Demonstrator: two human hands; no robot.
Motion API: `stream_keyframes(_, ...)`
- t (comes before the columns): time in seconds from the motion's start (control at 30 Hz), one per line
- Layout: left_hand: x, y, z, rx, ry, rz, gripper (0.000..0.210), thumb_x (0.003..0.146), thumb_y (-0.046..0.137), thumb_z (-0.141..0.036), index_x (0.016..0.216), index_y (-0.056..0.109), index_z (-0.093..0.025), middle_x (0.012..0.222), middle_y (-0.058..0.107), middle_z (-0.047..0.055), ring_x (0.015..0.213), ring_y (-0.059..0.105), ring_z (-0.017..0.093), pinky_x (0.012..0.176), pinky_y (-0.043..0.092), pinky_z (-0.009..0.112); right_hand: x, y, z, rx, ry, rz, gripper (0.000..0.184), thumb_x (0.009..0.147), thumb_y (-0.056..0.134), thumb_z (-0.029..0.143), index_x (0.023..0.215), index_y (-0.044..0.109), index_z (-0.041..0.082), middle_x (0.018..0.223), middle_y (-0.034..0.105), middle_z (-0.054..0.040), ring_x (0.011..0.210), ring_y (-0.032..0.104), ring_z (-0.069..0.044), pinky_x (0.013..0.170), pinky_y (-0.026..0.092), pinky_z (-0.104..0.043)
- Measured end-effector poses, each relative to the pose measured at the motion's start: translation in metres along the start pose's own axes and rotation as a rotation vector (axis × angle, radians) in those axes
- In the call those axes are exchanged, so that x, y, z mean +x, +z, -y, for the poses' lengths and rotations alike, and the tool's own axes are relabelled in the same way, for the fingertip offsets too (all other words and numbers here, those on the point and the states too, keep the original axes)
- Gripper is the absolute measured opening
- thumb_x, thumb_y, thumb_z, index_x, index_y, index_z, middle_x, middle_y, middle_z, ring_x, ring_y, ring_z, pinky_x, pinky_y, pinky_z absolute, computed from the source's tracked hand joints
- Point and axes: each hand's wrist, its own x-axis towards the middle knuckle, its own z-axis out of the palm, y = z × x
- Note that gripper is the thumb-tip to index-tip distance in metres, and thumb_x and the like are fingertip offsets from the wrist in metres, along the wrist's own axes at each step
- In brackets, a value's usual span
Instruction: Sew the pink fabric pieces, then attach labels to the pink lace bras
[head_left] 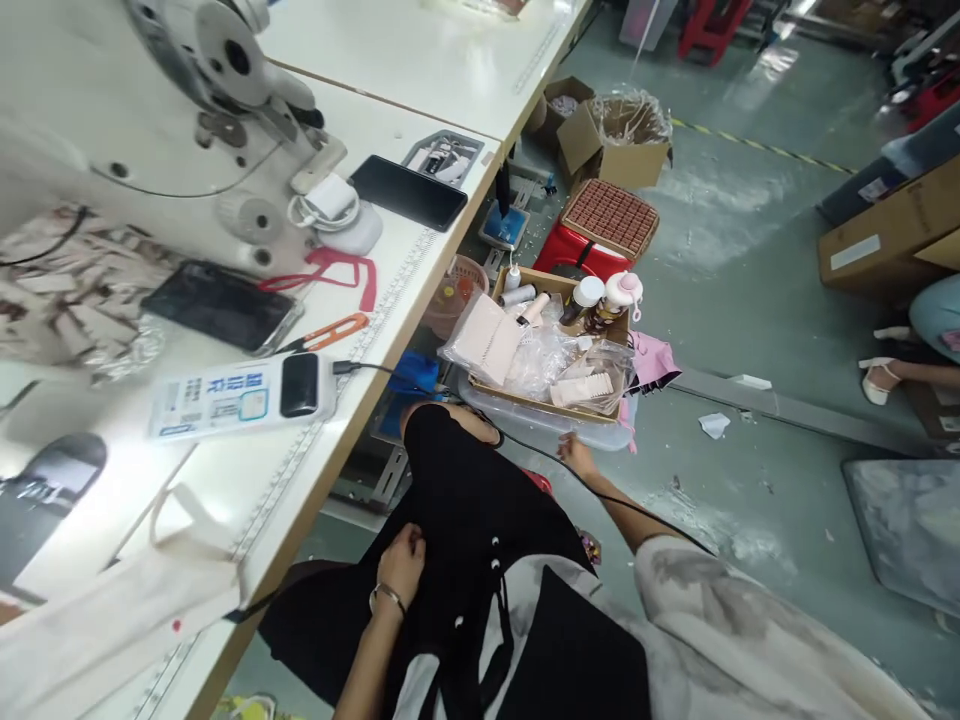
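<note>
My left hand [403,566], with a bracelet at the wrist, rests on my black-clothed lap, its fingers curled in with nothing visible in them. Out to the right, my right hand [577,456] hangs beside a clear plastic bin [487,405]. Its fingers are bent together, and what they hold, if anything, is hidden. On the bin stands a cardboard tray [559,408] with plastic bags [540,360], a pale pink packet [484,338], a dark jar with a white lid [585,297] and a pink-lidded bottle [624,290]. A black cable [525,445] runs past my right hand.
To the left, a white table [420,265] carries a sewing machine [225,130], two phones [409,192], an orange-handled cutter [330,330], a power bank [300,388] and pale fabric [150,610]. Beyond are a red stool [574,250] and open cartons [634,165]. Another person's foot [877,378] is at right.
</note>
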Motion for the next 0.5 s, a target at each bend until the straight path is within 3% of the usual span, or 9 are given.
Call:
stream_keyframes(0.13, 0.006, -0.023, 0.008, -0.187, 0.046, -0.132, 0.022, 0.084, 0.041, -0.016, 0.085, 0.062, -0.024, 0.084, 0.075, 0.002, 0.089, 0.073, 0.021, 0.082, 0.052, 0.029, -0.003, -0.048, -0.004, -0.032, -0.123, 0.041, 0.036, 0.102, 0.038, 0.042, 0.09, 0.063, 0.018, 0.07, 0.064, -0.0011, 0.056, 0.059, -0.013, 0.055, 0.052, -0.027)
stream_keyframes(0.27, 0.021, -0.021, -0.004, -0.347, 0.125, -0.211, 0.021, 0.08, 0.041, -0.017, 0.08, 0.061, -0.023, 0.074, 0.073, -0.001, 0.077, 0.073, 0.018, 0.078, 0.054, 0.027, 0.023, -0.072, 0.055, -0.12, -0.377, 0.143, 0.028, 0.097, 0.042, 0.037, 0.094, 0.064, 0.02, 0.079, 0.07, -0.0036, 0.066, 0.065, -0.017, 0.069, 0.055, -0.031)
stream_keyframes(0.37, 0.028, -0.007, -0.016, -0.401, 0.157, -0.268, 0.015, 0.077, 0.047, -0.017, 0.077, 0.061, -0.023, 0.074, 0.07, -0.002, 0.077, 0.07, 0.017, 0.078, 0.052, 0.026, 0.061, -0.057, 0.12, -0.24, -0.53, 0.162, 0.013, 0.089, 0.058, 0.027, 0.096, 0.066, 0.019, 0.099, 0.07, -0.0075, 0.09, 0.066, -0.02, 0.09, 0.051, -0.035)
stream_keyframes(0.5, 0.029, 0.007, -0.014, -0.446, 0.098, -0.325, 0.014, 0.077, 0.047, -0.016, 0.074, 0.059, -0.022, 0.072, 0.068, -0.001, 0.074, 0.069, 0.018, 0.074, 0.051, 0.028, 0.111, -0.005, 0.19, -0.381, -0.587, 0.064, 0.045, 0.087, 0.067, 0.028, 0.128, 0.056, 0.015, 0.14, 0.048, -0.019, 0.12, 0.054, -0.028, 0.102, 0.044, -0.043)
